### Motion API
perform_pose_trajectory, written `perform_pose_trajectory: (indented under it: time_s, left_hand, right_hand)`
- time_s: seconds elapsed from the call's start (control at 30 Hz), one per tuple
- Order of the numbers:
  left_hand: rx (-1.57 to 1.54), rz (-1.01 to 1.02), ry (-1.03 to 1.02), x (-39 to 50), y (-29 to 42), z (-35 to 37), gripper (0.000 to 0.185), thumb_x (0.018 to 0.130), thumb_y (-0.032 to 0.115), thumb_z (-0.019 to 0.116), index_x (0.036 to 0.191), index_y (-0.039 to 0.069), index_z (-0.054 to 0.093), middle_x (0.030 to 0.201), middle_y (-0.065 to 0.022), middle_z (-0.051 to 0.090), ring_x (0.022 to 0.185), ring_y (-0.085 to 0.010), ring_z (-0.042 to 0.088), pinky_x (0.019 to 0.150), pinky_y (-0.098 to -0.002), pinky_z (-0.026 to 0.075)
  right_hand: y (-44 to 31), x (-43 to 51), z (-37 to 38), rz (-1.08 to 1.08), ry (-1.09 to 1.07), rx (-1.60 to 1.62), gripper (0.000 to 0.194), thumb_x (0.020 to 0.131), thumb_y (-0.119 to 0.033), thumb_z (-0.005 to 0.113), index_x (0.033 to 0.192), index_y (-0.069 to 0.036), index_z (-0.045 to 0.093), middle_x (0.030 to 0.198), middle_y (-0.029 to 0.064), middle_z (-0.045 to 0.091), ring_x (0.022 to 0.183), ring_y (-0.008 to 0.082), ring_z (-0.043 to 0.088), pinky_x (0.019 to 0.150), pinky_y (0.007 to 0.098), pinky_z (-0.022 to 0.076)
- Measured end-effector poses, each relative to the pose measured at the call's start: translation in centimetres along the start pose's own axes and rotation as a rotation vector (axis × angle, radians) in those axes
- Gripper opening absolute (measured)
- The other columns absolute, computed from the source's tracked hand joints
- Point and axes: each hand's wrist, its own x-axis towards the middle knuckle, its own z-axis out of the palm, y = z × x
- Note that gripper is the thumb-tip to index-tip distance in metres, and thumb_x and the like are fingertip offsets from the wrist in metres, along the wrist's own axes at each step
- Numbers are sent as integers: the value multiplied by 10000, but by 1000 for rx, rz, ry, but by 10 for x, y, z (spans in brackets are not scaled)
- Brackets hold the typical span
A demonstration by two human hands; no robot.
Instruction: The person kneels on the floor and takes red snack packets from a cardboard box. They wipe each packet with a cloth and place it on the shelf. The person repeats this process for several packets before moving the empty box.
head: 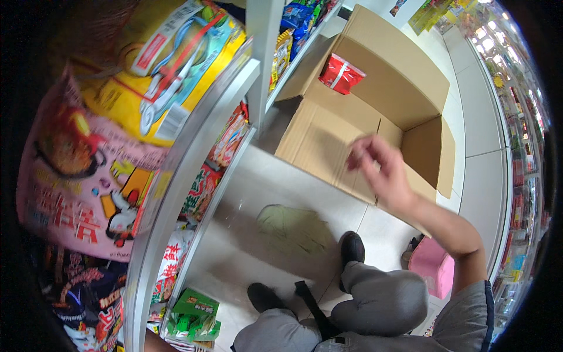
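Observation:
My right hand (382, 171) hangs over the near edge of an open cardboard box (391, 79). It is slightly blurred, with fingers loosely curled, a gap between thumb and fingers, and nothing visible in it. Inside the box, a red packet (342, 75) with a white strip leans against the far-left corner. My left hand is out of view; only a bit of forearm shows at the bottom left, behind the shelf edge. Close to that forearm are a green display box (193, 308) holding green packets and, on the shelf, a dark noodle packet (83, 299).
Left stands a metal shelf (193, 171) with a pink noodle packet (88, 189) and a yellow pack (176, 79). Lower shelves hold more packets. A pink stool-like object (433, 266) sits right of my legs. Stocked shelves (523, 176) line the far right. A greenish patch (292, 229) marks the tiled floor.

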Motion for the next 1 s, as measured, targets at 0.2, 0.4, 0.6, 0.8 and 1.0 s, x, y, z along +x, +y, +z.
perform_pose_trajectory:
  time_s: [0.2, 0.4, 0.6, 0.8, 1.0]
  left_hand:
    - [219, 18, 101, -32, 11, -6, 453, 868, 147, 547, 1253, -49, 411, 1277, -230, 453, 1184, -356, 444, 978, -473, 393]
    - [395, 112, 252, -90, 34, -28, 426, 885, 156, 520, 1245, -50, 421, 1266, -236, 463, 1187, -370, 438, 987, -488, 376]
    - [434, 331, 294, -161, 77, -50, 402, 903, 165, 493, 1237, -50, 431, 1256, -242, 474, 1190, -383, 432, 996, -503, 359]
    - [206, 857, -76, -245, 175, -36, 382, 921, 173, 466, 1229, -51, 442, 1245, -248, 484, 1193, -397, 426, 1005, -518, 343]
    - [-110, 1299, -777, -341, 298, -9, 528, 830, 111, 600, 1285, -59, 396, 1278, -303, 412, 1196, -462, 387, 1000, -469, 339]
  right_hand:
    - [128, 157, -113, 159, 171, -608, 263, 866, -113, 515, 1094, 17, 496, 959, 170, 600, 846, 247, 617, 731, 335, 506]
    - [241, 248, -150, 173, 249, -1019, 468, 790, -133, 537, 1232, -34, 423, 1195, 217, 498, 1092, 377, 498, 916, 434, 430]
    - [267, 276, -137, 247, 185, -951, 444, 787, -111, 539, 1224, -96, 461, 1157, 193, 513, 1073, 378, 505, 905, 439, 438]
    - [241, 246, -117, 181, 331, -1059, 172, 804, -150, 508, 943, -74, 576, 981, 177, 577, 952, 348, 547, 807, 436, 463]
    - [110, 161, -137, -143, 362, -588, 92, 816, -111, 536, 816, -20, 528, 716, 206, 588, 657, 394, 577, 592, 433, 467]
